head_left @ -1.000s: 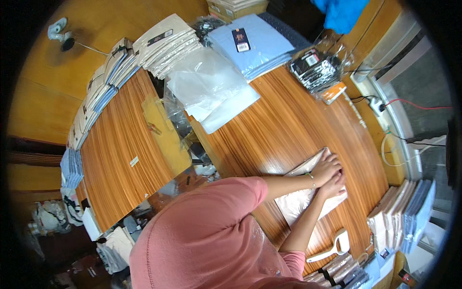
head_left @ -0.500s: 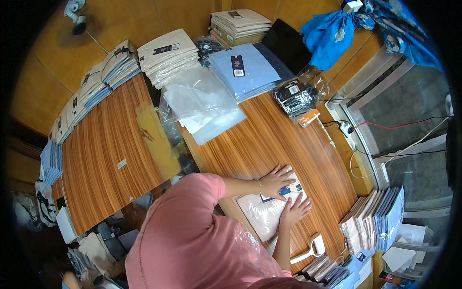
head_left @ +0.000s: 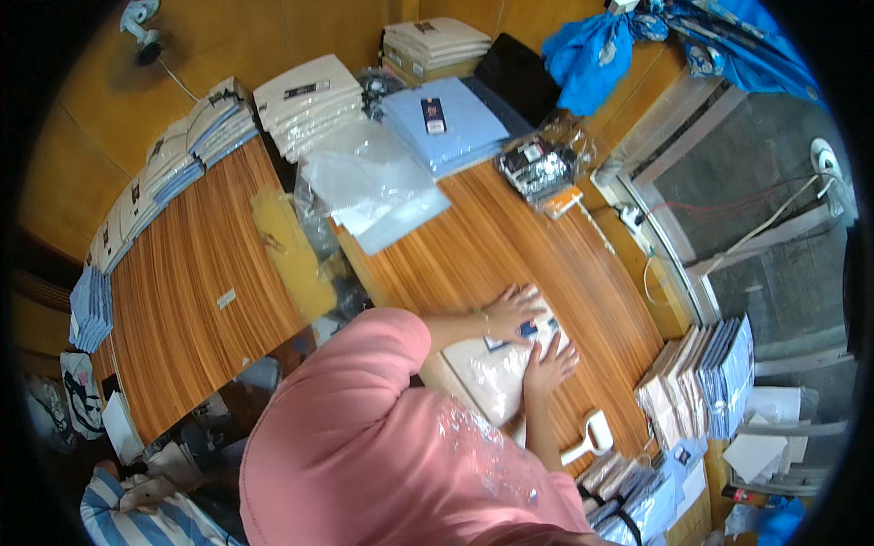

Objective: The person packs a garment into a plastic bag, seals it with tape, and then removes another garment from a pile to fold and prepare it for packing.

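Your left hand [head_left: 515, 315] and right hand [head_left: 549, 366], overlapped a second ago, now spread flat apart, grasping nothing, on the bagged garment [head_left: 487, 378] at five o'clock, likely steadying it more widely.

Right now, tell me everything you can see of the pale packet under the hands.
The pale packet is a flat, roughly rectangular bundle, beige-pink, apparently folded cloth inside clear film, which shines in patches. A dark blue patch, probably a label, shows between the hands. It lies flat on the wood-grain tabletop, slanted in the view. The left hand and the right hand rest spread across its far end, hiding part of it. Whether the film is sealed, I cannot tell.
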Demonstrator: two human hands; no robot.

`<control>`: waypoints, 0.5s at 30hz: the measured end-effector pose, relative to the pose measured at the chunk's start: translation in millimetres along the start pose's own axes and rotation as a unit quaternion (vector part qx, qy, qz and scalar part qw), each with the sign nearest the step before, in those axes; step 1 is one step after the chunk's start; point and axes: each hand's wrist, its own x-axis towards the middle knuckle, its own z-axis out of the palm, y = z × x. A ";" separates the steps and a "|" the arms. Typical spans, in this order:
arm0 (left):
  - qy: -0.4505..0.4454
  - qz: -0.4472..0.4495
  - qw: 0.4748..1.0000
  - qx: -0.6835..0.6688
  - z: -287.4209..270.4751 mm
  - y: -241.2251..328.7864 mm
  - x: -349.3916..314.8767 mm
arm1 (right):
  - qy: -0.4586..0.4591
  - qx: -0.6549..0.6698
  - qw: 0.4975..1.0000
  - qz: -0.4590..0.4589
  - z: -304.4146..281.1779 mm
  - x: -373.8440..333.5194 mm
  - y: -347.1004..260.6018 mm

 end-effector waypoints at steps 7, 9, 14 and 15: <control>0.009 -0.046 0.999 -0.007 0.0 28.6 -50.8 | -0.035 -0.015 0.999 -0.011 -8.4 -42.9 1.9; 0.028 -0.034 0.999 -0.009 3.2 14.9 -40.9 | -0.009 0.000 1.000 -0.024 -3.6 -32.8 0.3; 0.299 -0.125 0.868 -0.377 -61.9 -59.0 3.2 | -0.029 0.029 0.999 0.015 -8.0 1.6 -9.7; 0.372 -0.149 0.808 -0.432 -89.0 -71.7 4.2 | -0.037 0.042 0.998 0.035 -12.2 5.7 -5.0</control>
